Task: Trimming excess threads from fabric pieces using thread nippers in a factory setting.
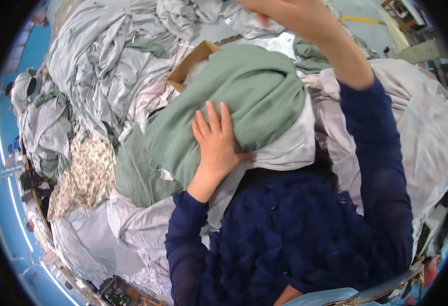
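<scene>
A bundle of sage-green cloth with a white underside lies folded in front of my body. On top of it rests my left hand, flat, its fingers stretched out and the thumb pointing to the right. My right hand is raised at the upper edge, beyond the green bundle. The picture cuts off part of it and motion softens it, so its fingers and anything in them cannot be made out.
Large heaps of grey-white cloth spread across the far left. A cardboard box stands behind the bundle. Patterned beige fabric hangs at the left, and a pale pile of cloth sits at the right. A yellow strip marks the floor.
</scene>
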Demonstrator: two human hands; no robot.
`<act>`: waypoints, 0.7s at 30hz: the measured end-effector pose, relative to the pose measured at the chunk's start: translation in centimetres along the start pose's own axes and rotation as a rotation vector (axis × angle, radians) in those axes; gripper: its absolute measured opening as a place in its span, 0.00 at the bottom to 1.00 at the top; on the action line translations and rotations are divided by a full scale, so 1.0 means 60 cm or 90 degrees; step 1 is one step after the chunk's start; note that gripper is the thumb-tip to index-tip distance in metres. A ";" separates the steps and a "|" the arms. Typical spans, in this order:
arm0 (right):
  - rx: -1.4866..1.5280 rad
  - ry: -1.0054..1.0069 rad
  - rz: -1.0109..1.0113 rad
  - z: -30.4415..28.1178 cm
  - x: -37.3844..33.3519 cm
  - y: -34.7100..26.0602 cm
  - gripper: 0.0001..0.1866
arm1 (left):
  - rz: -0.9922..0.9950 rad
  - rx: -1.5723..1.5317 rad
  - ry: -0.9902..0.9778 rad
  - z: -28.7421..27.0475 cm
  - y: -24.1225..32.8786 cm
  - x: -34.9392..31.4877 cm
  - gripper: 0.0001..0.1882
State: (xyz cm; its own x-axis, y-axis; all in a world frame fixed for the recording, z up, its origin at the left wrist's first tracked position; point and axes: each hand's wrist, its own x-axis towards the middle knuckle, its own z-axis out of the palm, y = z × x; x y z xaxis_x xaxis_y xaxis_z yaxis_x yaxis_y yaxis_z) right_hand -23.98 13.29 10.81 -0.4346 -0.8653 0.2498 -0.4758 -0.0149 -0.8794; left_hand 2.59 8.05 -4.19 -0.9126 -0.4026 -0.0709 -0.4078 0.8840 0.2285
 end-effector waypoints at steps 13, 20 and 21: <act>-0.525 -0.014 -0.231 0.248 0.383 0.048 0.16 | -0.173 -0.161 -0.015 0.197 -0.139 0.058 0.45; -0.417 -0.218 -0.353 0.294 0.466 0.215 0.18 | -0.289 -0.579 0.315 0.107 -0.175 0.055 0.07; -0.365 -0.205 -0.403 0.292 0.459 0.243 0.18 | -0.309 -0.572 0.328 0.081 -0.178 0.048 0.07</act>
State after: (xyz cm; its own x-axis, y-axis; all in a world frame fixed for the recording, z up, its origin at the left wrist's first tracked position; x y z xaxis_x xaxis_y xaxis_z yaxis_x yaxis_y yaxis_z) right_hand -29.50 -19.57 -2.24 0.2309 -0.8794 0.4163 -0.8974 -0.3578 -0.2581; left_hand 4.17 -1.39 -11.55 -0.4599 -0.8878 0.0183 -0.3562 0.2033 0.9120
